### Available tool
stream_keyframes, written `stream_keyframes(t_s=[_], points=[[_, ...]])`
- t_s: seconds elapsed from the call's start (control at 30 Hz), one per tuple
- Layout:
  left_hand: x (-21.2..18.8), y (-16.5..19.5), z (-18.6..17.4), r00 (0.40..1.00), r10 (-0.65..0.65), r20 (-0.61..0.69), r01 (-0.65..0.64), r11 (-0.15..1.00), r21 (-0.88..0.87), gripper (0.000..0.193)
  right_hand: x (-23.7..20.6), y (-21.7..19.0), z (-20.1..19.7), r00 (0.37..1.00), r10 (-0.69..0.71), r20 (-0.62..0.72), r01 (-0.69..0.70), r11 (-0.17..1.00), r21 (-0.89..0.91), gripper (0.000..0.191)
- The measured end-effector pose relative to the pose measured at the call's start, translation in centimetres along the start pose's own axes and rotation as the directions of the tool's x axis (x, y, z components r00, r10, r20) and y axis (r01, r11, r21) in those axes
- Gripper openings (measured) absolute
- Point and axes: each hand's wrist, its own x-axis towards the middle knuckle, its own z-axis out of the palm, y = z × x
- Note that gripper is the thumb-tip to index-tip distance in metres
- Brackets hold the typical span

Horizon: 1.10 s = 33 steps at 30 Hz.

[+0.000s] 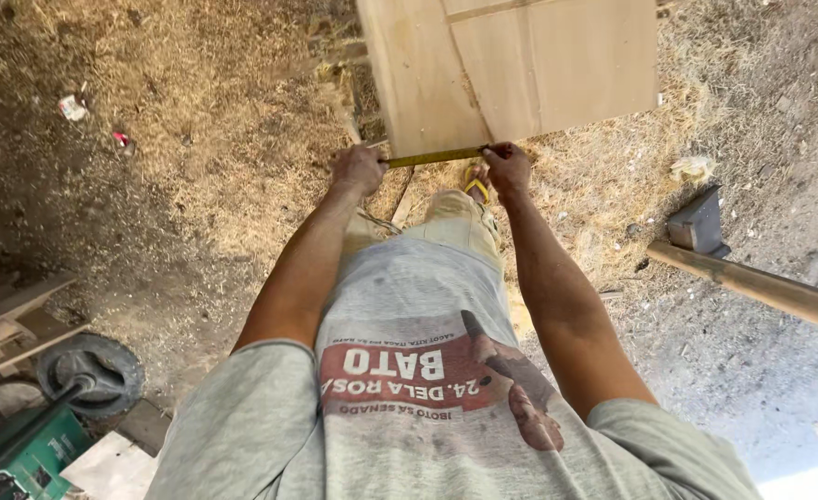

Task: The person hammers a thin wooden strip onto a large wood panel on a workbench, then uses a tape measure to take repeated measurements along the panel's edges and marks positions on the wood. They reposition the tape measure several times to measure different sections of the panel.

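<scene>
**Entry: two hands stretching a measuring tape along a plywood edge**

1. Ground (177, 185): bare earth strewn with sawdust and dry chaff, filling most of the frame; darker and shaded toward the left.
2. Plywood panel (557, 65): pale, flat, upper centre to upper right of the frame, with a thinner strip lying across its top portion. Its near edge runs just above both hands.
3. Wooden pole (761, 289): round, brown, entering from the right edge and slanting up toward centre right, beside a dark grey metal block (698, 222).
4. Wheel (89, 370): small black tyre, lower left, next to green equipment (29, 454) and stacked timber offcuts (11, 315).
5. Measuring tape (435, 158): yellow, drawn taut along the panel's near edge, just above centre of the frame, spanning from one hand to the other.
6. Left hand (358, 168): curled shut around the tape's left end (whether it holds the case cannot be told), at the panel's near left corner.
7. Right hand (507, 167): fingers pinching the tape's right end against the panel edge.
8. Litter scraps (74, 107): small, pale and red, upper left.
</scene>
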Motion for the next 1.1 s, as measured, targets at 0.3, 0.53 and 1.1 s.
stream_keyframes(t_s=[0.3,0.53,1.1], points=[[0.5,0.3,1.7,0.999,0.024,0.027,-0.025,0.999,0.028,0.037,-1.8,0.8,0.2,0.971,0.239,-0.008,-0.225,0.926,0.304,0.016],[0.1,0.4,3.0,0.998,0.058,0.008,-0.057,0.992,-0.111,0.035,-0.6,1.0,-1.1,0.987,0.154,0.053,-0.163,0.944,0.287,0.015],[0.7,1.0,2.4,0.995,-0.049,0.085,0.051,0.998,-0.021,0.037,0.4,2.5,-0.8,0.972,0.21,0.103,-0.228,0.948,0.221,0.016]])
